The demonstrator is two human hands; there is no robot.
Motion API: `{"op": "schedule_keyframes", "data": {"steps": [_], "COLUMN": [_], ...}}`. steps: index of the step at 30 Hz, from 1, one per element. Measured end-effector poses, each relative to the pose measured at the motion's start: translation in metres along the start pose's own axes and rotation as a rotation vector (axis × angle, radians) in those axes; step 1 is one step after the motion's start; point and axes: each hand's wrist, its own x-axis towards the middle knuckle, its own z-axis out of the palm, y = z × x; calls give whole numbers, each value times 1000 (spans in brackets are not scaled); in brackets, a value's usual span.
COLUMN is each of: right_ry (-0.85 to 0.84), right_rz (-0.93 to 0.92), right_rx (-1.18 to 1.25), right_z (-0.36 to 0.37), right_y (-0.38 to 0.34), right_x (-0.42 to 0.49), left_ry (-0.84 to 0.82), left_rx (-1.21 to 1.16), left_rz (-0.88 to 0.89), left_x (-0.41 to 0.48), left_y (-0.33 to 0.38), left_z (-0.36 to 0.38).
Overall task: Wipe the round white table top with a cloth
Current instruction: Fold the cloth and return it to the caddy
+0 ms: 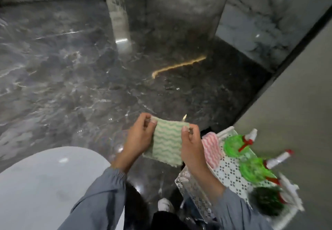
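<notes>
Both hands, left and right, each grip pinching a top corner of the green cloth; fold it flat, then swing to the white tabletop at eight o'clock.

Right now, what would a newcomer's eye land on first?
The green wavy-striped cloth at centre, top corners pinched by the left hand and right hand. Lower left is the round white table; at right, a perforated tray holds green spray bottles and a pink cloth.

The round white counter sits down low, left of the left hand. A white tray with little holes is under the right hand. It holds a pink striped cloth by that hand and blurry green spray bottles farther right. A shiny dark floor lies beyond both hands.
</notes>
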Motion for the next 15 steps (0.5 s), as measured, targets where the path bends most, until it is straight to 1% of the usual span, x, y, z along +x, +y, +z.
{"op": "schedule_keyframes", "data": {"steps": [4,8,10,12,15], "right_ry": [229,299,276,200,85], "right_rz": [50,184,241,275,257], "right_rx": [35,84,18,-59,-193], "right_z": [-69,-109,-119,-120,-116], "right_y": [-1,19,29,40,52], "right_x": [16,15,10,3,-8], "left_ry": [-189,-365,-442,-501,-507], "left_rx": [-2,81,139,182,199], "left_rz": [34,-3,13,49,57], "left_x": [30,41,40,37,36], "left_y": [52,63,57,52,40], "left_z": [73,137,160,173,175]}}
